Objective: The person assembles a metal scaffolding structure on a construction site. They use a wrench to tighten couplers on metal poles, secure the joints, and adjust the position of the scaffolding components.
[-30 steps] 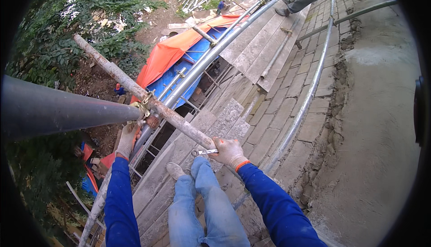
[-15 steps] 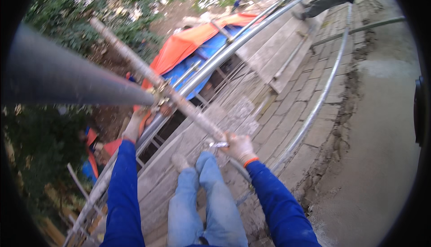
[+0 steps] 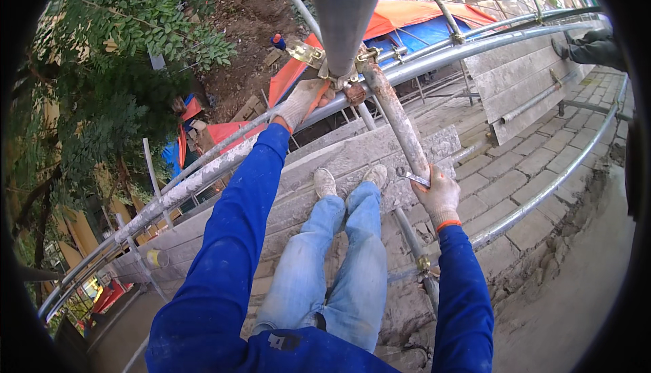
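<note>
My left hand (image 3: 304,104), in a pale work glove, is closed on the underside of a brass-coloured scaffold clamp (image 3: 308,54), where the thick upright pole (image 3: 344,13) meets the long guardrail tube (image 3: 461,53). Its fingertips are partly hidden. A rusty, whitish scaffold pipe (image 3: 397,119) slants from this joint toward me. Its near end lies in my gloved right hand (image 3: 437,193), whose fingers also pin a silver spanner (image 3: 415,179) against the pipe.
I stand on grey planks (image 3: 291,190) beside a brick ledge (image 3: 505,169). A bent metal tube (image 3: 542,211) runs along it. At the upper right shows another person's trouser leg (image 3: 597,49). Beyond the guardrail are orange sheeting (image 3: 407,17), ground far below and trees (image 3: 102,102).
My view has turned, so the pole now stands near the top centre and the pipe slopes more steeply. Both hands keep their places on the clamp and the pipe with the spanner.
</note>
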A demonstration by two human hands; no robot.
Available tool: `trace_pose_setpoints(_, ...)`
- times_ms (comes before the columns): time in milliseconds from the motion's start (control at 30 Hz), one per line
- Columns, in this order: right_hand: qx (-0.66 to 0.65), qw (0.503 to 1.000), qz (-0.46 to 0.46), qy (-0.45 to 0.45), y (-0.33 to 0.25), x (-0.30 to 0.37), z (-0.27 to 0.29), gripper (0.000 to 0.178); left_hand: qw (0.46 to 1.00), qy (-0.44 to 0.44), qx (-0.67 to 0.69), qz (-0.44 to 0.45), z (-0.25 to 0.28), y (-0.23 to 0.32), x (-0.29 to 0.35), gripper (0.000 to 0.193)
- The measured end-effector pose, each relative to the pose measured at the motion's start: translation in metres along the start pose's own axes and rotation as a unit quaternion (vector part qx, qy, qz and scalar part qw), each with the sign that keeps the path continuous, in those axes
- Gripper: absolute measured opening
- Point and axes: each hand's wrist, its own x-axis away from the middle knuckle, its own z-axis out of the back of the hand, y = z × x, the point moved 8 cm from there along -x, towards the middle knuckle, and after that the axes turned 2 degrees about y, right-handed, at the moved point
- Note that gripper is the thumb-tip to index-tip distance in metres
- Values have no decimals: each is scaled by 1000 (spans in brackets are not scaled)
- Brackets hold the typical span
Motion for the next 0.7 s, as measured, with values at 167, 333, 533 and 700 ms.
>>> trace_pose_setpoints(167,17,1000,-20,-14,-4,0,2,65,997,65,50,-2,5,-1,4,22)
trace_pose_setpoints(333,15,1000,-7,7,-5,0,0,64,996,34,57,-64,1,-4,4,23)
trace_pose_setpoints(533,30,999,-15,3,-9,-1,-1,62,998,27,50,-2,5,-6,0,24)
trace_pose_setpoints(700,24,999,0,26,-10,1,-1,63,998,27,44,-21,7,-8,-2,32)
